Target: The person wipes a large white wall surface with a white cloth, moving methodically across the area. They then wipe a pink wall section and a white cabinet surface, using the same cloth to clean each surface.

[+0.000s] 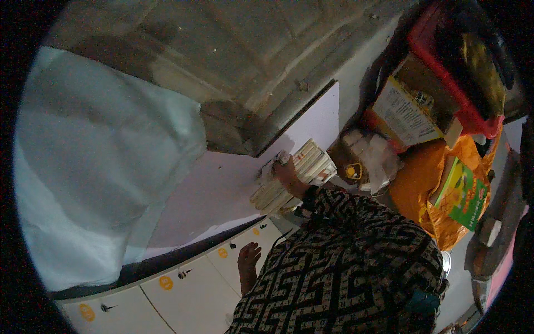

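My right hand (288,171) reaches over a row of thin, pale packs or booklets (311,160) on a light-coloured board or tabletop (208,188). Its fingers curl at something crumpled and shiny, perhaps clear plastic (283,157), at the row's far side; the dim picture does not show whether they grip it. Lower down, my left hand (249,254) hangs in front of white locker doors (183,296), fingers slightly bent and apart, with nothing seen in it. Patterned sleeves and clothing cover my arm and torso.
Pale cloth or sheeting (104,158) drapes at left. To the right are a clear plastic bag (375,158), an open cardboard box (406,112), a red plastic container (450,83) and an orange bag (421,188) with a green printed pack (467,200). Keys stand in the locker doors.
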`<state>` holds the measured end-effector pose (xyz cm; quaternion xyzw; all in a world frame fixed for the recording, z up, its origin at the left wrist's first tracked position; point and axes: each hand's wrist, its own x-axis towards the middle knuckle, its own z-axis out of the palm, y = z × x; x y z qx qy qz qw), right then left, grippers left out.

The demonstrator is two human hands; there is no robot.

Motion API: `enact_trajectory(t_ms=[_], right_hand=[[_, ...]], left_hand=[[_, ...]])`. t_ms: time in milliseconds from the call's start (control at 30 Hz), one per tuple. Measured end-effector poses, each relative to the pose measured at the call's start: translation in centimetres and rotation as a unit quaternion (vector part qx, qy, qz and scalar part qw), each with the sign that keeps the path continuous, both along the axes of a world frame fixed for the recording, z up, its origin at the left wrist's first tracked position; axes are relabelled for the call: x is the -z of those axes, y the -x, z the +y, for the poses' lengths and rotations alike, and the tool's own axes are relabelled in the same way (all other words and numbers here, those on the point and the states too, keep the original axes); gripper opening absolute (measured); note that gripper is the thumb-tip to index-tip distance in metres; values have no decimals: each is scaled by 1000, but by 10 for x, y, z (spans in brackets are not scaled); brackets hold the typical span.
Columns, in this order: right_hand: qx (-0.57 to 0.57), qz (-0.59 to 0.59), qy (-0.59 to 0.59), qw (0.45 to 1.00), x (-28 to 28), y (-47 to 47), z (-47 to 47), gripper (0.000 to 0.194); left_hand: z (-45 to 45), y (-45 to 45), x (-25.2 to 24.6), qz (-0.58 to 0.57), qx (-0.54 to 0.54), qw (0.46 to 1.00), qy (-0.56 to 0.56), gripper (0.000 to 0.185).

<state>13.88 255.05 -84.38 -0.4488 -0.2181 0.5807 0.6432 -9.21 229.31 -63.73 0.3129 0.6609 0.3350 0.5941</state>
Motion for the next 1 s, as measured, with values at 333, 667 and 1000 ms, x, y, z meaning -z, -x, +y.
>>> enact_trajectory(t_ms=[333,667,1000], right_hand=[[123,2,134,983,-39,-142,24,50],[-26,46,57,997,59,-67,19,39],[223,94,69,968,-103,-219,47,21]], left_hand=[[-8,-3,11,32,-20,999,26,53],[14,3,24,-17,40,999,11,54],[25,-11,30,20,30,997,73,47]])
